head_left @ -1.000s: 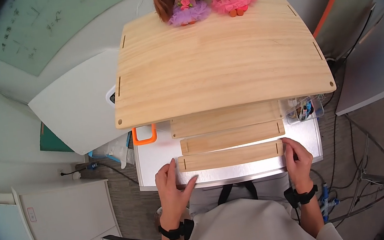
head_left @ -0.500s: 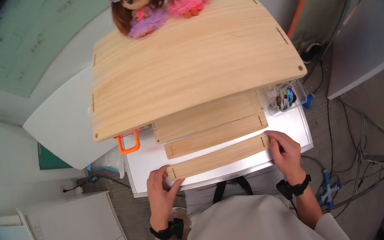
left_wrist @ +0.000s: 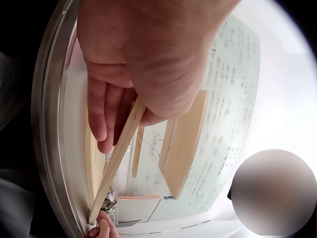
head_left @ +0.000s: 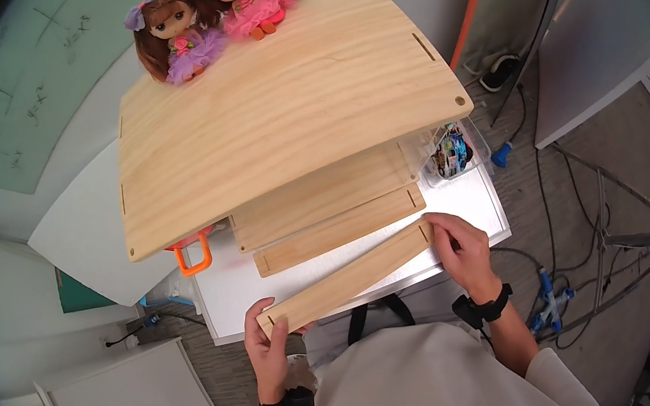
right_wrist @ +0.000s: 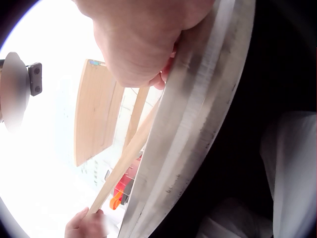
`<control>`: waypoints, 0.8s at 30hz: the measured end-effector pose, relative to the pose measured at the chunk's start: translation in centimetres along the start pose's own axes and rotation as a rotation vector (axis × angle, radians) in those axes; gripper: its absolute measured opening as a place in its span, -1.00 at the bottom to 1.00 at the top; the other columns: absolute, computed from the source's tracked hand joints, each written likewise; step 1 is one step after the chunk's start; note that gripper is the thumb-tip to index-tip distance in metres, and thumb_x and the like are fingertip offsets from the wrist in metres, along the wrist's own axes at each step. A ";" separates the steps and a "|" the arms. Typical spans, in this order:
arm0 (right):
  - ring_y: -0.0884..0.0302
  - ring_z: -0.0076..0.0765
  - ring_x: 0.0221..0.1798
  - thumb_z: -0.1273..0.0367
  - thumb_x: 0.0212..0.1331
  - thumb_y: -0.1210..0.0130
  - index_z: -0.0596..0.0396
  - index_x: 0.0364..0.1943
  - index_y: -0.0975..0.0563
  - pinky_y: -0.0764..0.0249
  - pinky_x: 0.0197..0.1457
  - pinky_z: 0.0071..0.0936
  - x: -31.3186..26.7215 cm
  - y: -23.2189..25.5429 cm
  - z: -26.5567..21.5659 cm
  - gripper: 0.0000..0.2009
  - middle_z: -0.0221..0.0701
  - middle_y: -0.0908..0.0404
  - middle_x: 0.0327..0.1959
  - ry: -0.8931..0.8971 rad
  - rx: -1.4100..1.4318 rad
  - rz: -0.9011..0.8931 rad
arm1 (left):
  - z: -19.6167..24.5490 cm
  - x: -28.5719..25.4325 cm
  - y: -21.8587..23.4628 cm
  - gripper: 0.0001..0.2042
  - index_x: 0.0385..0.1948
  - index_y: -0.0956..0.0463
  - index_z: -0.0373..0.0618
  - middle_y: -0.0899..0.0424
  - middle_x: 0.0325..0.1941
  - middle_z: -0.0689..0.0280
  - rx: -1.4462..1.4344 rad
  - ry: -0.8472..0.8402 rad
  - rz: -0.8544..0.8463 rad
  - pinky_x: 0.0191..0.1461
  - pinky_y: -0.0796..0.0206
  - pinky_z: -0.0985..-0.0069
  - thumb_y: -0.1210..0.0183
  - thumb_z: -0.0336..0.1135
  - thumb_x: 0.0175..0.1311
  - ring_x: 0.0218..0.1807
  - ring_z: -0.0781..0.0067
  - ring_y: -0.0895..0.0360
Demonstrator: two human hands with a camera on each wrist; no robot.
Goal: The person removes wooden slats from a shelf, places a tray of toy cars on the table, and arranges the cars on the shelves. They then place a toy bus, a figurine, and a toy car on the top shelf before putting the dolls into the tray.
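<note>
A long pale wooden slat (head_left: pixel 348 279) with a dark slot near each end spans between my two hands over the front of the white table (head_left: pixel 218 301). My left hand (head_left: pixel 267 352) pinches its left end, thumb on the face and fingers behind. At the other end, my right hand (head_left: pixel 465 254) holds the tip between thumb and fingers. Both wrist views show the slat (left_wrist: pixel 116 158) tilted, its left end lifted higher than the right, which stays close over the tabletop. Behind it lies a second slotted slat (head_left: pixel 330 235), and beyond that a wider wooden board (head_left: pixel 317 204).
A large raised wooden board (head_left: pixel 272 119) overhangs the back of the table. Two dolls, one in purple (head_left: pixel 191 51) and one in pink (head_left: pixel 257 13), sit on it. Underneath, an orange handle (head_left: pixel 198 258) shows at left and a clear box of small items (head_left: pixel 451 154) at right.
My left hand has closed its thumb onto the slat's left end and raised it, so the slat now slants. My right hand stays at the right end. The head view has turned right.
</note>
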State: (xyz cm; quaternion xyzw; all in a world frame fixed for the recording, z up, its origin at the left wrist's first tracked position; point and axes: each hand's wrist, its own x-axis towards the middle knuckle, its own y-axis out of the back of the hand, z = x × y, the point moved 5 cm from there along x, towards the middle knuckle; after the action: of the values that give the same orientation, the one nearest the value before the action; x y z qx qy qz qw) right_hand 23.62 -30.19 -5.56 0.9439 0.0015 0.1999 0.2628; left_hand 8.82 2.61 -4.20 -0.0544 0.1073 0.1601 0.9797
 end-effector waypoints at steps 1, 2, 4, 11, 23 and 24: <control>-0.65 -0.47 -0.47 0.61 0.28 -0.18 0.23 -0.08 -0.71 -0.51 -0.43 -0.55 0.0 0.1 0.0 -0.81 -0.22 -0.79 -0.21 -0.018 0.018 0.014 | -0.1 0.0 0.0 -0.66 0.22 -0.30 -0.21 -0.69 -0.17 0.08 -0.009 -0.009 0.023 -0.13 -0.60 0.39 -0.12 -0.47 0.49 -0.22 0.21 -0.76; -0.65 -0.47 -0.47 0.61 0.28 -0.18 0.23 -0.08 -0.71 -0.51 -0.43 -0.55 -0.1 0.1 0.1 -0.81 -0.22 -0.79 -0.21 -0.020 0.016 0.015 | -0.2 0.1 0.0 -0.68 0.22 -0.30 -0.21 -0.68 -0.19 0.08 -0.019 -0.019 0.047 -0.16 -0.59 0.38 -0.09 -0.42 0.53 -0.25 0.20 -0.76; -0.62 -0.52 -0.47 0.62 0.28 -0.18 0.23 -0.08 -0.71 -0.48 -0.44 -0.58 -0.2 0.0 0.3 -0.81 -0.24 -0.79 -0.22 -0.002 0.033 -0.004 | -0.6 0.3 0.7 -0.65 0.24 -0.29 -0.21 -0.68 -0.20 0.08 -0.022 -0.042 0.047 -0.18 -0.58 0.38 -0.09 -0.34 0.54 -0.28 0.20 -0.74; -0.48 -0.66 -0.47 0.44 0.46 -0.07 0.22 0.11 -0.64 -0.41 -0.39 -0.64 -1.2 0.7 1.3 -0.75 -0.33 -0.78 -0.16 -0.214 0.278 -0.027 | -0.1 0.2 1.6 -0.60 0.29 -0.24 -0.22 -0.67 -0.20 0.04 -0.166 -0.069 0.115 -0.21 -0.57 0.35 -0.06 -0.23 0.57 -0.32 0.14 -0.72; -0.55 -0.57 -0.45 0.38 0.38 -0.21 0.19 -0.24 -0.69 -0.47 -0.36 -0.58 -3.7 -4.0 -5.6 -0.85 -0.45 -0.75 -0.36 -0.210 0.599 -0.622 | -1.2 1.0 -0.5 -0.55 0.34 -0.22 -0.22 -0.68 -0.17 0.00 -0.273 -0.050 0.043 -0.18 -0.57 0.29 0.00 -0.17 0.60 -0.31 0.10 -0.72; -0.54 -0.59 -0.45 0.38 0.42 -0.18 0.19 -0.24 -0.69 -0.47 -0.37 -0.58 -3.7 -4.4 -6.0 -0.84 -0.45 -0.74 -0.35 -0.274 0.644 -0.661 | -0.9 0.9 -0.8 -0.57 0.35 -0.23 -0.21 -0.68 -0.14 0.02 -0.280 -0.052 -0.018 -0.13 -0.58 0.30 0.01 -0.18 0.61 -0.26 0.12 -0.73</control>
State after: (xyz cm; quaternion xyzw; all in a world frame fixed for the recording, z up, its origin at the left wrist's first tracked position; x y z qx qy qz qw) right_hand 18.42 -23.81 -4.48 0.9440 0.3285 -0.0312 0.0042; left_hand 9.69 2.02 -5.19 -0.1873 0.0581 0.1663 0.9664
